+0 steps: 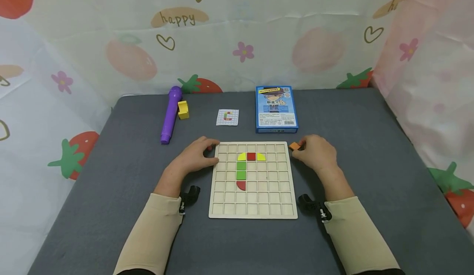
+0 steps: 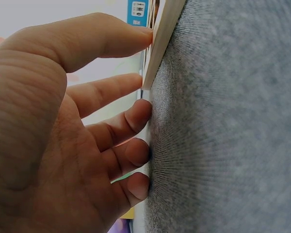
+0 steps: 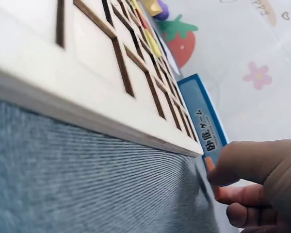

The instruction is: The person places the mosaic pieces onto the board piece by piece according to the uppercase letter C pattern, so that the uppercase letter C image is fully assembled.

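While the left hand is resting with relaxed fingers against the left edge of the pale wooden grid board, the right hand is pinching a small orange wooden tile just beside the board's upper right corner. Advisable: keeping the board braced, the tile level over its cell.

A grey felt table; fruit-printed curtains hang behind and beside it.

A small orange block is sitting pinched just right of the wooden grid board's upper right corner, mid-frame.
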A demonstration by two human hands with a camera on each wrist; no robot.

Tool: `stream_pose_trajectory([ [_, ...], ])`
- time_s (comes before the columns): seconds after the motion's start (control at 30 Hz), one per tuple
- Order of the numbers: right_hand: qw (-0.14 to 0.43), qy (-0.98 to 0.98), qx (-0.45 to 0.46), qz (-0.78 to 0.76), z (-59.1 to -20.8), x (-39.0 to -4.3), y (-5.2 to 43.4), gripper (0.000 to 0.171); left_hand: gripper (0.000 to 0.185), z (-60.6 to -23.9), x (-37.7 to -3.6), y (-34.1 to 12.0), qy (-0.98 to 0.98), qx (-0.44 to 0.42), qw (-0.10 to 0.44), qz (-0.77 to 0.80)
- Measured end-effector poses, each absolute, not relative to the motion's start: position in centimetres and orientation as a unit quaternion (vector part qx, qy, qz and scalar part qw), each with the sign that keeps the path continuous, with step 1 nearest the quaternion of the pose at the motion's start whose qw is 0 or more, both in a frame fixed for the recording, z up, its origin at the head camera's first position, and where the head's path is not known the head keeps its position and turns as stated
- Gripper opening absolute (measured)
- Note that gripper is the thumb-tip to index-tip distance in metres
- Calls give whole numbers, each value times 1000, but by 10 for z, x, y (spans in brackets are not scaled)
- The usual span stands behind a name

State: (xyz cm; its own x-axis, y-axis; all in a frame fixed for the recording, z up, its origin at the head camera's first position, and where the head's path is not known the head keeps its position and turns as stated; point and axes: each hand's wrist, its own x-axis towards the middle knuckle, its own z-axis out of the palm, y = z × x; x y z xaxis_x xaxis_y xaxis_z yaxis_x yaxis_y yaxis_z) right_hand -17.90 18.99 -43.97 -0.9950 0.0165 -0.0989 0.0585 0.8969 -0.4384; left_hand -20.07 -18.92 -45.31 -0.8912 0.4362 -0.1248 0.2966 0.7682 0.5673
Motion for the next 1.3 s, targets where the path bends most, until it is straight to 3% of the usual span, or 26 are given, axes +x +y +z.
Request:
stream_pose_trajectory([
  [0.3,25,946,5,-323,-417,-171,186,36,58,-453,-201,-189,933,197,125,273],
  [0.8,96,904,-117,-400,-388,-153,160,26,57,-454,-201,-189,934,200,120,269],
  [1.3,191,892,-241,-330,-405,-131,115,15,57,-453,-200,-189,935,197,120,270],
])
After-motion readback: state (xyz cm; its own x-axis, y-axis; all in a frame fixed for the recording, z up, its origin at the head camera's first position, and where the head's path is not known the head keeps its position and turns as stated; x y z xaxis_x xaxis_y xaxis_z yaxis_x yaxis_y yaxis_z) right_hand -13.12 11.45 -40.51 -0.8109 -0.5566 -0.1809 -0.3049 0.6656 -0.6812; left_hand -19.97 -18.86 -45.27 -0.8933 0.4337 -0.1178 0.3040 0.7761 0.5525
